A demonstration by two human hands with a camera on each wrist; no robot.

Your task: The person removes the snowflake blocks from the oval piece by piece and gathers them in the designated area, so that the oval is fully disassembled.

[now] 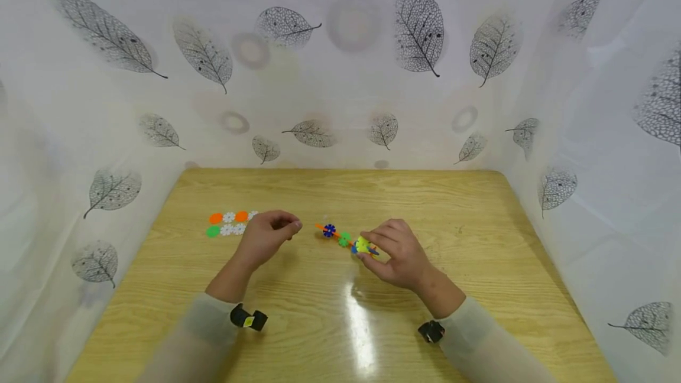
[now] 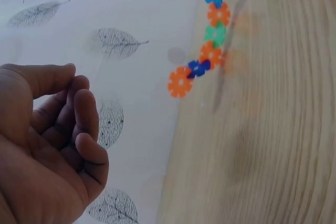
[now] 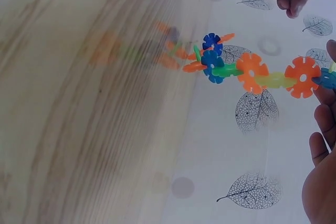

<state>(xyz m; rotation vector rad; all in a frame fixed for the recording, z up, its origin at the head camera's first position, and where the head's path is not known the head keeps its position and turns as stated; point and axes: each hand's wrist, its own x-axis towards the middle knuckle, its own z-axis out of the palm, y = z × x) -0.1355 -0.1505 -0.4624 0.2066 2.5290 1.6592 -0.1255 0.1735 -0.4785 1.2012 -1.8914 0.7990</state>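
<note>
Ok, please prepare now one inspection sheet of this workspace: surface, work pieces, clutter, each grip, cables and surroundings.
Surface: wooden tabletop, with a bright glare streak.
Work pieces: chain of joined notched discs, in orange, green, blue and yellow; loose discs, in orange, white and green, partly covered by the left hand in the head view.
Clutter: nothing seen.
Left grip: fingers loosely curled, nothing seen in them.
Right grip: right hand holds the chain near one end.
Cables: nothing seen.
Surroundings: white leaf-print sheeting.
</note>
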